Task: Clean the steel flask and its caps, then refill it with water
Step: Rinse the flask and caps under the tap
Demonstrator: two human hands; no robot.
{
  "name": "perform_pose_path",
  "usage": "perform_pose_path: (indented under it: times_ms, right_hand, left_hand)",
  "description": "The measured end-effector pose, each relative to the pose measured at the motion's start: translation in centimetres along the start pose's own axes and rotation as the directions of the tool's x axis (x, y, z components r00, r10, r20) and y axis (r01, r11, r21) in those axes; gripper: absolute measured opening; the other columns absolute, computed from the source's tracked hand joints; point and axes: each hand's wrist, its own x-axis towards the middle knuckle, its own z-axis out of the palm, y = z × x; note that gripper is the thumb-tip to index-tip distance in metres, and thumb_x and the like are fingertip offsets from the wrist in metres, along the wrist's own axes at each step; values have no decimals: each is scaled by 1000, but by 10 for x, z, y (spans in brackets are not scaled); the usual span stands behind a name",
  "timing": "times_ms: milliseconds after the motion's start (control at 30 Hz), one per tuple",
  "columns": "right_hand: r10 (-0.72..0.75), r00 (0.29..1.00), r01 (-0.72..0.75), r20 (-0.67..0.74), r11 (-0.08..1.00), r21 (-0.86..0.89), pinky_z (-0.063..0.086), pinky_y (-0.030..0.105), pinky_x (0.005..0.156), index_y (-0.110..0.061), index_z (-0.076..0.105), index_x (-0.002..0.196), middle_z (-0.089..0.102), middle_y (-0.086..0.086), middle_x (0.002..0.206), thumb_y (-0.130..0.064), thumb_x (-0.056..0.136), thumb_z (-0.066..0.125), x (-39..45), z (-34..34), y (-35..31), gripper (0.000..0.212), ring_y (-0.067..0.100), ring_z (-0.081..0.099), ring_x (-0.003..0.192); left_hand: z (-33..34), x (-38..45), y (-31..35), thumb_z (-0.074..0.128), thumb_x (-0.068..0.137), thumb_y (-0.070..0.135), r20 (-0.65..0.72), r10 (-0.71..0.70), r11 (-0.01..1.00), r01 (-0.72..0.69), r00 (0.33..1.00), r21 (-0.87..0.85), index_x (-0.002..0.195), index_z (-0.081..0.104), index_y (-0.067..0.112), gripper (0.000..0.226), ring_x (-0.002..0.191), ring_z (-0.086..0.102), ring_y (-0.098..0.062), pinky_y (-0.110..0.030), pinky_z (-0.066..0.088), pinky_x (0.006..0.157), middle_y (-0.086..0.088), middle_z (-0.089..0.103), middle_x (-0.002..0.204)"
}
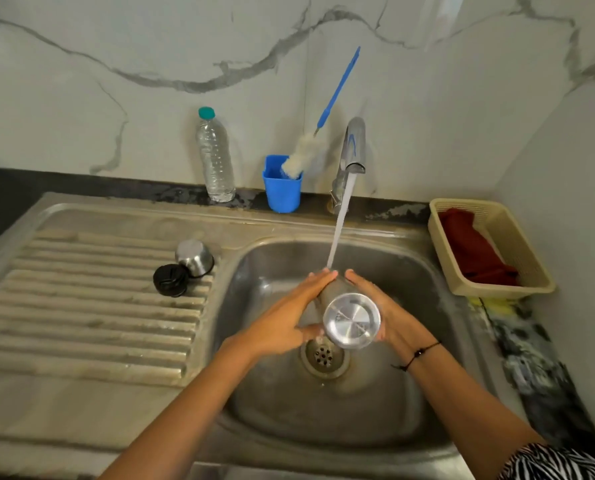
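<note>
The steel flask (351, 322) is tilted over the sink bowl (410, 403), its round base toward me and its mouth up under the running water. My left hand (285, 317) lies flat along its left side with straight fingers, thumb under the base. My right hand (379, 306) lies along its right side, fingers extended toward the mouth. The flask is held between both palms. The steel cup cap (194, 257) and the black inner cap (170, 280) sit on the ribbed drainboard (81, 306), left of the bowl.
The tap (352, 150) runs a stream into the flask's far end. A plastic water bottle (215, 157) and a blue holder (282, 188) with a bottle brush (306, 150) stand at the back wall. A beige basket (517, 237) with a red cloth sits right.
</note>
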Motion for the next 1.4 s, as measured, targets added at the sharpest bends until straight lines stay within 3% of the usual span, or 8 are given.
perform_pose_path:
  times_ms: [200,400,533,767,1000,1200,1300,1400]
  right_hand:
    - [-78,997,79,15,989,-122,40,17,28,-4,50,74,61,6,47,-15,101,31,-26,0,-1,34,11,55,30]
    - [-180,984,154,-5,852,-500,44,22,37,11,61,88,60,18,57,-16,100,28,-39,3,-22,45,20,54,39]
    - [-266,953,298,145,740,-603,47,26,42,4,59,98,62,19,60,6,87,38,-47,21,-32,24,23,56,43]
    - [-394,811,514,433,125,-849,50,34,88,-21,42,130,50,1,115,-31,71,77,-14,52,-20,69,16,53,103]
    - [-445,766,578,465,158,-801,52,26,79,-17,46,126,58,-1,114,-21,71,79,-15,78,3,65,12,61,92]
    - [-387,769,596,508,149,-789,54,25,74,-20,50,119,62,-4,104,-18,68,81,-23,118,-1,59,8,62,86]
    - [-406,712,672,573,157,-724,51,19,71,-19,51,119,61,-7,101,-15,69,80,-37,161,-19,58,6,62,86]
    - [-469,610,751,639,83,-656,54,33,78,-16,51,124,62,-3,105,-22,67,81,-34,216,-31,64,14,63,87]
  left_hand:
    - [-10,0,28,75,78,28,-83,-32,999,32,996,1,141,26,45,82,134,36,-9,-39,34,111,10,38,148]
    - [-15,-4,38,74,80,24,-224,-191,953,125,956,-276,134,40,31,64,127,48,-15,-44,41,107,0,52,137]
    - [-22,-16,36,75,76,37,-387,-276,913,115,880,-390,125,50,22,57,114,59,-15,-43,46,101,-3,62,123]
    - [-40,-43,27,69,62,62,-491,-339,920,175,802,-350,135,45,20,88,118,56,-16,-44,45,102,-1,59,129]
    - [-44,-82,17,66,86,20,-454,-365,906,198,813,-373,133,46,12,51,117,57,-12,-32,45,102,-7,60,127]
    - [-68,-115,22,63,68,69,-551,-276,949,133,787,-286,126,52,19,77,106,62,-2,-21,48,92,10,64,111]
    - [-109,-134,29,71,73,48,-663,-213,973,98,718,-207,120,59,11,61,93,64,2,-18,49,84,8,68,101]
    - [-159,-160,27,68,75,36,-738,-196,979,83,646,-188,113,63,16,44,93,66,-4,-26,52,85,8,69,99]
